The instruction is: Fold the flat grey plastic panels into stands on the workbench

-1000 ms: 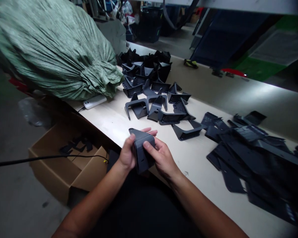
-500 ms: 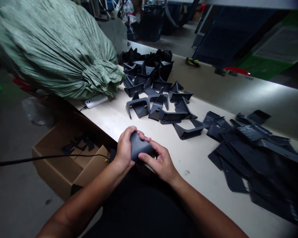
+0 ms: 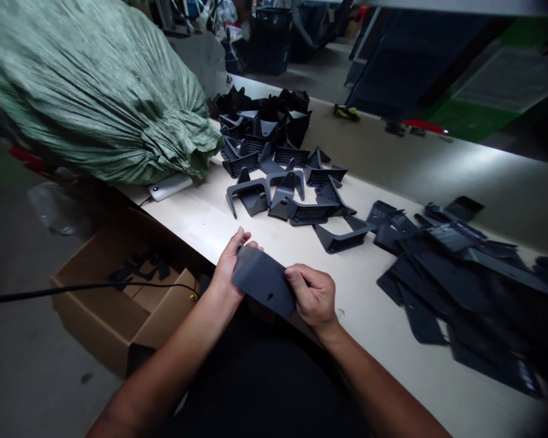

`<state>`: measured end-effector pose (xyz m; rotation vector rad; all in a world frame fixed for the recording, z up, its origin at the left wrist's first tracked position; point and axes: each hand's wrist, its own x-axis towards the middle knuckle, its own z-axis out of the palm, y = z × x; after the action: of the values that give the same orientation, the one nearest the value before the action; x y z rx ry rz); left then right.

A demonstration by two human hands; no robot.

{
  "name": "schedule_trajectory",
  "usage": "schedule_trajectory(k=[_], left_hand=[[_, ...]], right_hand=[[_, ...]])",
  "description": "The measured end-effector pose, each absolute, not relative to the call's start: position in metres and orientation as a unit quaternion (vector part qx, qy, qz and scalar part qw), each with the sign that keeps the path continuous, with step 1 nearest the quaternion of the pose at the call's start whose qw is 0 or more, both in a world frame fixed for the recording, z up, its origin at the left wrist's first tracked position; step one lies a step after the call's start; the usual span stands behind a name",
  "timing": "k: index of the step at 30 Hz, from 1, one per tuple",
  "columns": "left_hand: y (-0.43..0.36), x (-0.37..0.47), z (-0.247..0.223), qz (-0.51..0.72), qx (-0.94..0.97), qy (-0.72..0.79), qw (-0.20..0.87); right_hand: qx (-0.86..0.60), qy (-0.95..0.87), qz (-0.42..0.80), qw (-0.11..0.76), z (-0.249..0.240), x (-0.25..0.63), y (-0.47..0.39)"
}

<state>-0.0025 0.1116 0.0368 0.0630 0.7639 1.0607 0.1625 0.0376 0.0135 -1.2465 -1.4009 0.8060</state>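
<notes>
A dark grey plastic part point(image 3: 265, 283) with a small dark hole is held between both hands, over the near edge of the pale table. My left hand point(image 3: 228, 267) grips its left end, the fingers partly behind it. At the right end my right hand point(image 3: 315, 295) pinches the part, thumb on top. Beyond the hands lie several similar bent black parts point(image 3: 310, 213), some with ribbed faces. Flat black panels point(image 3: 438, 286) are piled on the right of the table.
A large green woven sack point(image 3: 119, 91) rests at the back left, beside a white device point(image 3: 171, 187) with a cable. An open cardboard box point(image 3: 95, 310) holding black pieces stands below the table's left edge. A black cable crosses above it.
My right hand has moved right and closed on the right end of the part. The part now shows its broad face and hole. The whole view has shifted slightly.
</notes>
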Motion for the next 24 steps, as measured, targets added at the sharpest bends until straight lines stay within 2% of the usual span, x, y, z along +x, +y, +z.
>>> schedule_trajectory(k=[6, 10, 13, 16, 20, 24], left_hand=[[0.113, 0.003, 0.023, 0.489, 0.065, 0.384, 0.78], [0.112, -0.01, 0.018, 0.529, 0.273, 0.433, 0.677], [0.112, -0.027, 0.02, 0.457, 0.472, 0.441, 0.611], [0.112, -0.042, 0.029, 0.358, 0.582, 0.399, 0.612], [0.113, -0.048, 0.041, 0.257, 0.625, 0.379, 0.632], [0.112, -0.045, 0.034, 0.323, 0.58, 0.406, 0.628]], right_hand=[[-0.523, -0.577, 0.354, 0.518, 0.041, 0.165, 0.048], [-0.516, -0.588, 0.371, 0.5, 0.049, 0.173, 0.058], [-0.513, -0.622, 0.385, 0.449, 0.05, 0.18, 0.061], [-0.507, -0.64, 0.412, 0.406, 0.047, 0.183, 0.062], [-0.509, -0.631, 0.438, 0.388, 0.042, 0.184, 0.064], [-0.533, -0.637, 0.322, 0.454, 0.044, 0.196, 0.068]])
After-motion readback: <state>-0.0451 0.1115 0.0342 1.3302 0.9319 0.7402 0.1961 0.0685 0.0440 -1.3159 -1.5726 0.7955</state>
